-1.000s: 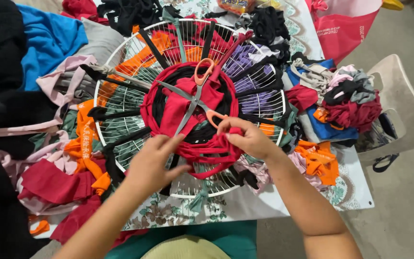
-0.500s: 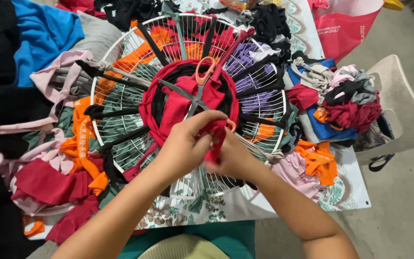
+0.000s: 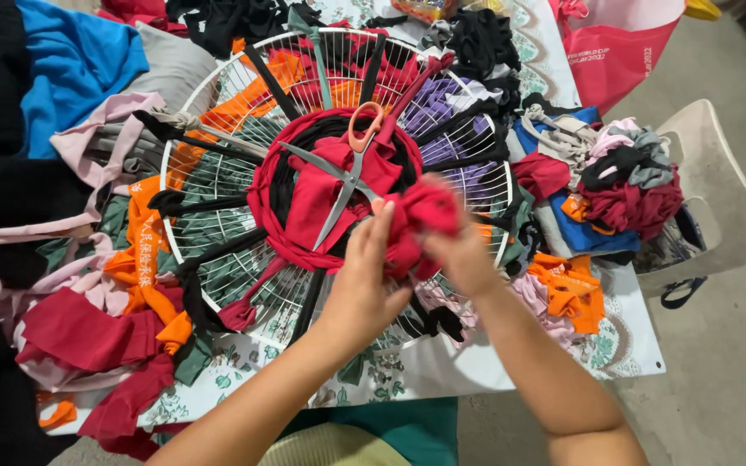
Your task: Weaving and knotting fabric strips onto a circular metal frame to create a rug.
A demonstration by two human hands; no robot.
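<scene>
Your left hand (image 3: 364,285) and your right hand (image 3: 464,255) meet just in front of the round wire rack (image 3: 218,185), and both are clenched on the same bunched red cloth strip (image 3: 420,220). The left hand's fingers (image 3: 382,226) press up against the near side of the bunch, while the right hand closes on it from beneath and to the right. The bunch sits above both hands, raised over the rack's near right part, and it trails down toward the coiled red and black weave (image 3: 321,190) at the rack's centre; whether it joins that weave you cannot tell from here.

Count what lies about you. One wire rack rests on the floral tablecloth (image 3: 373,371), with dark strips running out from the centre like spokes. One pair of scissors (image 3: 347,168) with orange handles lies on the woven centre, blades open, just beyond your hands and apart from them. One blue garment (image 3: 71,65) lies at the far left among the loose fabric. One heap of mixed scraps (image 3: 615,181) sits to the right of the rack, with one orange scrap (image 3: 572,289) near it. One pale plastic chair (image 3: 718,198) stands beyond the table's right edge.
</scene>
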